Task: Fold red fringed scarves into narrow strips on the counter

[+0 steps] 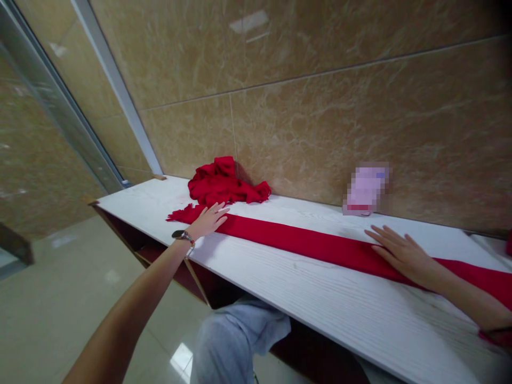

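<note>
A long red scarf [296,241] with a fringed left end lies stretched in a flat strip along the white tabletop [272,274]. My left hand [208,220] rests on the scarf close to its fringe, fingers spread and palm down. Farther along the strip, my right hand [404,253] is over the scarf with its fingers stretched out; whether it presses on the cloth I cannot tell. Neither hand grips anything. Behind my left hand sits a crumpled heap of red cloth [224,184]. The scarf's right end runs out of view.
A blurred-out pink item [365,189] leans against the tiled wall [296,122] at the back of the table. Open shelf compartments [218,288] lie under the tabletop. My knee in grey cloth [236,336] is at the front edge. More red cloth shows at the far right.
</note>
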`<state>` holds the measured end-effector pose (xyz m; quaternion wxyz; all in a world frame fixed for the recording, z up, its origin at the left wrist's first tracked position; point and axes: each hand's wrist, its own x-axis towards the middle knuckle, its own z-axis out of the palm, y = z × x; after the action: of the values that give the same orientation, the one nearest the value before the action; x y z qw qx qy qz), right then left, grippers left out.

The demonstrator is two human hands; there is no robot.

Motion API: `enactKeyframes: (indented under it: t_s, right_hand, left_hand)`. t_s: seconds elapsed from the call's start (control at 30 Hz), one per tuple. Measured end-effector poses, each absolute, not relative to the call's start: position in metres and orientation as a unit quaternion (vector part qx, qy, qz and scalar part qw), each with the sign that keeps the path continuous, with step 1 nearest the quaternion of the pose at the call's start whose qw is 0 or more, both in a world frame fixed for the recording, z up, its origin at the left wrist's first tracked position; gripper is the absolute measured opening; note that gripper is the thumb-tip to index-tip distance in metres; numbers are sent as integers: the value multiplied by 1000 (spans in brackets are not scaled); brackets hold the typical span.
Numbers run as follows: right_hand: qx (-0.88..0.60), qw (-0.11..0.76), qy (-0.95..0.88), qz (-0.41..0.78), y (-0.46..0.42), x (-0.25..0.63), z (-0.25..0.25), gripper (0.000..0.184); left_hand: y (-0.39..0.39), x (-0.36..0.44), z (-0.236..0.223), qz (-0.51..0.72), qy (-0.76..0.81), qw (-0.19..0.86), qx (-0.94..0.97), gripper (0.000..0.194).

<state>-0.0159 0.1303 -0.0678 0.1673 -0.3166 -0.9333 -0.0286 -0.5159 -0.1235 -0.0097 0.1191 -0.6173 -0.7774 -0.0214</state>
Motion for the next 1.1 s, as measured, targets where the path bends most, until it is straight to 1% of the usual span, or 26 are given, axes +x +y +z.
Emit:
enactKeyframes:
  t_s: [0.07, 0.13, 0.23, 0.37, 0.53, 0.67, 0.8, 0.87, 0.93, 1.03, 1.1]
  right_hand:
    - [-258, 165, -951, -29, 108, -53, -52, 53]
    - [-178, 149, -972, -19, 82, -100, -34, 52]
    - [-84, 120, -989, 21, 45, -173, -14, 55]
    - [-37, 103, -992, 70, 24, -229, -18, 54]
    - [-41, 98, -991, 82, 28, -228, -37, 52]
    - [-44, 81, -993, 77, 24, -217, -33, 54]
    - [-62, 59, -993, 86, 18, -214, -27, 54]
    - [-66, 54, -992, 91, 17, -214, -27, 54]
    - [-66, 55, -992, 95, 17, -214, -28, 54]
    - [-60, 69, -990, 103, 17, -212, -31, 53]
    - [-59, 76, -989, 108, 16, -210, -33, 52]
  left_hand:
    - [-121, -502, -11, -16, -767, 113, -632, 45]
    - [-118, -493, -15, -5, -767, 83, -637, 45]
    - [-114, -491, -21, 1, -771, 58, -635, 45]
    - [-119, -509, -24, 7, -770, 69, -635, 44]
    - [-149, -561, -26, 4, -822, 96, -562, 45]
    - [-177, -602, -22, 3, -876, 112, -469, 43]
    - [-191, -619, -7, 1, -904, 142, -403, 39]
    - [-188, -615, 0, -7, -894, 162, -418, 40]
    - [-180, -605, 4, -13, -864, 166, -475, 41]
    - [-163, -590, 0, -3, -809, 139, -571, 39]
    - [-156, -589, -5, 6, -792, 124, -598, 39]
